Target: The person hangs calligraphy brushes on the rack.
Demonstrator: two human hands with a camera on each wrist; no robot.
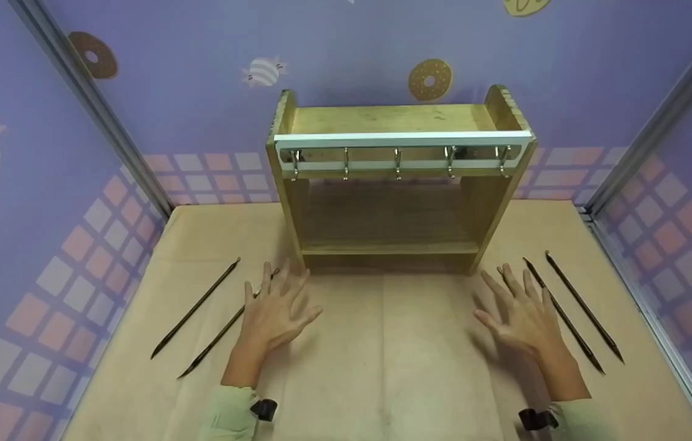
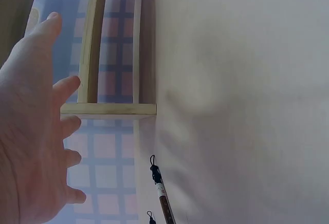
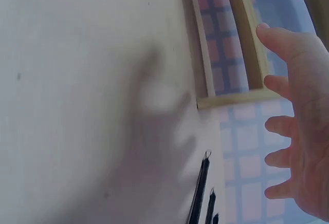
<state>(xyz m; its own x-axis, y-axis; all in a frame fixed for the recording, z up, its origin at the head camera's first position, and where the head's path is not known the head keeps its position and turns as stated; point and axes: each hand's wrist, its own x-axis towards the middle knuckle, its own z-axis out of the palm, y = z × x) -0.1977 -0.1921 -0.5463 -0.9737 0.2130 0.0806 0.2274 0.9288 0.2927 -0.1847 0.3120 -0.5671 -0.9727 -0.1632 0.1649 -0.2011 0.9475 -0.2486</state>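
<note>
My left hand (image 1: 272,315) is held with its fingers spread over a dark writing brush (image 1: 217,337), partly covering it. Another brush (image 1: 196,309) lies farther left. Opposite, my right hand (image 1: 523,315) also spreads its fingers and holds nothing. Beside it on the right lie two dark brushes, an inner brush (image 1: 575,331) and an outer brush (image 1: 591,312); a third is mostly hidden behind the hand. A hanging loop shows on a brush (image 2: 163,203) in the left wrist view. Several brush ends, one brush (image 3: 199,193) nearest, appear in the right wrist view.
A wooden rack (image 1: 389,248) stands upright at the back between the hands. Across its upper front runs a white rail (image 1: 370,139) with several metal hooks (image 1: 398,162). Pale cloth (image 1: 383,355) covers the table, with patterned walls (image 1: 346,49) around it.
</note>
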